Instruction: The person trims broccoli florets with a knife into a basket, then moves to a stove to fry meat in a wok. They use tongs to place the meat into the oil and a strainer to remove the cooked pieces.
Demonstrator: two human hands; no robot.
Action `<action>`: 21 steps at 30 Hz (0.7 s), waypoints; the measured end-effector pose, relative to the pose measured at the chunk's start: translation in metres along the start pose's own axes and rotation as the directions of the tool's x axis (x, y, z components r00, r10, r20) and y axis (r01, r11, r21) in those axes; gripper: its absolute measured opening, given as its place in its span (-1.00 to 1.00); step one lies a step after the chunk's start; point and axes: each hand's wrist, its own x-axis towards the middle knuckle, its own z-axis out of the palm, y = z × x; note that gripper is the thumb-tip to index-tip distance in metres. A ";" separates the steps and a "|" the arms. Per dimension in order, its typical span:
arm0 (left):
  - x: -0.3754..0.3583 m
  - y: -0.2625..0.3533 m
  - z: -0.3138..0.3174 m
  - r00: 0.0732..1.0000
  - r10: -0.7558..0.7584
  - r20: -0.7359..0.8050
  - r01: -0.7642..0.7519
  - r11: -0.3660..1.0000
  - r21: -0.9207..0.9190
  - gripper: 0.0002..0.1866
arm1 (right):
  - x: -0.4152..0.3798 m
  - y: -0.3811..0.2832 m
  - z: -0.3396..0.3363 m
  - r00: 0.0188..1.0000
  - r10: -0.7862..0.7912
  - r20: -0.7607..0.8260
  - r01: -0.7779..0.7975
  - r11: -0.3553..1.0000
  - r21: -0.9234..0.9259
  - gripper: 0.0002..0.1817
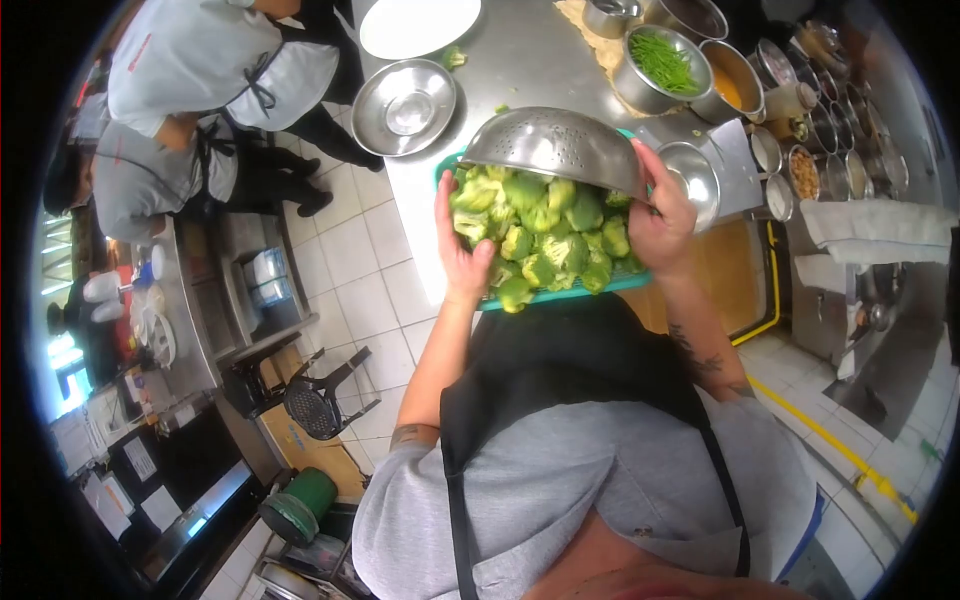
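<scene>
A metal colander [555, 145] is tipped over a heap of broccoli florets [540, 230], its perforated side facing up and away from me. My right hand [665, 222] grips the colander's right rim, thumb and fingers around the edge. On the left, my left hand [462, 262] lies along the side of the broccoli with fingers stretched out and thumb apart, fingertips near the colander's left rim. Under the broccoli is a teal basket [610, 284], mostly hidden; its edge shows at the front and the upper left.
A steel bowl [404, 108] and a white plate [420, 25] lie on the steel counter [530, 60]. At right stand a pot of green beans [662, 62], an orange sauce pot [732, 80] and several containers. Two people [200, 70] stand at left. A black stool [318, 402] is behind.
</scene>
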 end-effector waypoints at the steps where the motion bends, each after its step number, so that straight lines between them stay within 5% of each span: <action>1: 0.003 -0.006 -0.004 0.999 0.032 0.021 -0.033 0.998 0.047 0.11 | -0.003 0.005 0.001 0.997 -0.083 0.000 0.083 0.996 -0.014 -0.75; 4: 0.001 -0.007 -0.015 1.000 -0.012 0.029 0.008 0.993 0.120 0.04 | -0.013 0.016 0.000 0.989 -0.149 -0.014 0.150 0.984 0.093 -0.51; 5: -0.003 -0.008 -0.008 0.997 -0.067 -0.047 0.065 0.997 -0.051 -0.01 | -0.019 0.015 -0.001 0.998 -0.053 -0.021 0.057 0.971 0.232 -0.52; 8: -0.004 -0.010 -0.002 0.990 0.004 -0.140 0.001 0.999 0.036 -0.02 | -0.026 0.018 0.001 0.983 0.176 -0.050 -0.140 0.897 0.419 -0.74; 10: -0.001 -0.011 0.001 0.989 -0.002 -0.147 0.023 0.990 0.138 -0.18 | -0.027 0.024 -0.001 0.997 0.076 -0.021 -0.066 0.949 0.308 -0.87; 12: 0.004 -0.012 0.004 0.987 -0.004 -0.158 0.042 0.971 0.237 -0.33 | -0.027 0.034 -0.008 0.963 -0.237 0.128 0.232 0.971 0.048 -0.92; 15: 0.017 -0.014 0.004 1.000 -0.011 -0.016 0.017 0.881 0.473 -0.48 | -0.047 0.034 0.002 0.932 -0.298 0.208 0.306 0.952 -0.004 -0.94; 17: 0.020 -0.020 -0.001 0.997 -0.010 0.071 -0.029 0.848 0.529 -0.47 | -0.048 0.043 0.008 0.957 -0.254 0.143 0.250 0.967 0.043 -0.88; 21: 0.024 -0.017 0.000 0.996 -0.088 -0.025 0.091 0.916 0.391 -0.46 | -0.029 0.051 0.010 0.984 0.175 -0.024 -0.170 0.975 0.143 -0.96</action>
